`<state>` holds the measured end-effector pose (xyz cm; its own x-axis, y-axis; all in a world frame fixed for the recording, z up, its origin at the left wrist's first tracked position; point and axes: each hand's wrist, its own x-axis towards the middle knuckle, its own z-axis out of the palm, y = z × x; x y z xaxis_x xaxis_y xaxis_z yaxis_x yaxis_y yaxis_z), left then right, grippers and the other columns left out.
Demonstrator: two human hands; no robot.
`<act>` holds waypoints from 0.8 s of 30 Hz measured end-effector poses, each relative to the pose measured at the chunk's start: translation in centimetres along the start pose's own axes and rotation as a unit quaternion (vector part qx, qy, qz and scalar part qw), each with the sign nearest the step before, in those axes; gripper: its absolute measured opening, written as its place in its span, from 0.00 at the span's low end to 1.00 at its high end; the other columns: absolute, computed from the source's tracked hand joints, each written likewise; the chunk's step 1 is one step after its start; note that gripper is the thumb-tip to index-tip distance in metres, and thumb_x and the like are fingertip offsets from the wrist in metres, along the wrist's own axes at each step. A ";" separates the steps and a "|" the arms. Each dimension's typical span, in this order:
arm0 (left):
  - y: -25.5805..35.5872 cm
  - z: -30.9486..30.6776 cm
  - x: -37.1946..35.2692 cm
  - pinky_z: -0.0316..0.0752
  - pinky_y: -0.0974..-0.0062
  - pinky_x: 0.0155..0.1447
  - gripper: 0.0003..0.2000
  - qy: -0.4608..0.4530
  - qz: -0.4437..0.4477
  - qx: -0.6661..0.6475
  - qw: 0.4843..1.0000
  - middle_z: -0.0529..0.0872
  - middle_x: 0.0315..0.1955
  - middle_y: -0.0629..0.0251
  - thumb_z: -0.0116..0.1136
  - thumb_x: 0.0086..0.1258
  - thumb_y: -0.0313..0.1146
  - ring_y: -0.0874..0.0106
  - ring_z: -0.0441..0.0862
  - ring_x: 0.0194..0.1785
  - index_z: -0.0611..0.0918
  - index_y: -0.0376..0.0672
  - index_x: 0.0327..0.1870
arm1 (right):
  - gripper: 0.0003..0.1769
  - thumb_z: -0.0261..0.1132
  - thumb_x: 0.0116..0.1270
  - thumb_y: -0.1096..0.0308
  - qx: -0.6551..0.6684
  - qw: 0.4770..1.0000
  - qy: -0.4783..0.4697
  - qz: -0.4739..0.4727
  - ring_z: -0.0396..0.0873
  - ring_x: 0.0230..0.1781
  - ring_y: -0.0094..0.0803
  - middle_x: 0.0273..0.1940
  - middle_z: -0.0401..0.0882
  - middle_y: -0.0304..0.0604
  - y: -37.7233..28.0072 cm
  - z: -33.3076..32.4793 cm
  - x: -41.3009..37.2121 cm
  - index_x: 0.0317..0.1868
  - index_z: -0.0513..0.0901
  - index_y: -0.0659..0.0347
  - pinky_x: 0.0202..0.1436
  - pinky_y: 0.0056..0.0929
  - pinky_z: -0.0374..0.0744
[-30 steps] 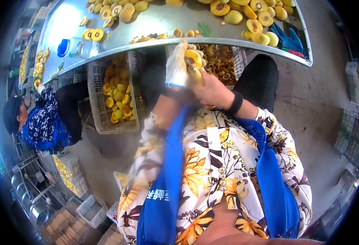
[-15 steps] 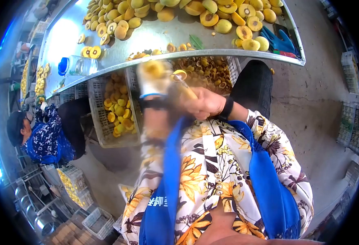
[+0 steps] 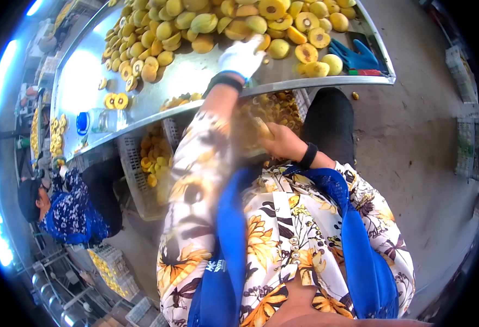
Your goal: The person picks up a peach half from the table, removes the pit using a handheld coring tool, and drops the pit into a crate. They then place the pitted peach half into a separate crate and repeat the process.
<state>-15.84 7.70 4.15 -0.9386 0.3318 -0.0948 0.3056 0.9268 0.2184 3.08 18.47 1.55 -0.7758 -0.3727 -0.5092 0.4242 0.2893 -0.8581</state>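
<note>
A: What was the hazard at the left?

B: The jar [image 3: 104, 121] appeared to lie on its side near the front edge of the table [image 3: 326, 82]. A sleeve knock could have rolled it off.

A: And at the left hand [image 3: 242, 57]?

B: Gloved, it reached to the near side of the fruit [image 3: 204, 23] heaped on the table. Blur hid whether its fingers gripped any. Slick skins could have caused a drop; a push at the base, a slide.

A: The right hand [image 3: 287, 143]?

B: Bare fingers were closed around the tool [image 3: 262, 128], below the table edge. The tip was blurred; if sharp, it could have cut the left forearm on contact.

A: Farther right?

B: A stray piece [image 3: 355, 96] lay on the floor [image 3: 408, 125]: a slip hazard underfoot.
</note>
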 end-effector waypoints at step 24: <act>1.0 -1.9 -16.1 0.74 0.76 0.49 0.19 0.128 0.109 -0.204 0.965 0.79 0.47 0.61 0.50 0.71 0.37 0.69 0.78 0.48 0.71 0.38 0.58 | 0.34 0.70 0.50 0.57 -0.274 0.894 0.229 -0.269 0.77 0.45 0.53 0.45 0.77 0.59 -4.8 -2.1 0.5 0.57 0.70 0.58 0.48 0.43 0.75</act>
<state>-0.67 2.97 7.72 -0.8843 0.4078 0.2272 0.4599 0.6773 0.5743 -0.32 18.75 5.51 -0.9619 -0.2236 0.1573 -0.2642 0.6123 -0.7451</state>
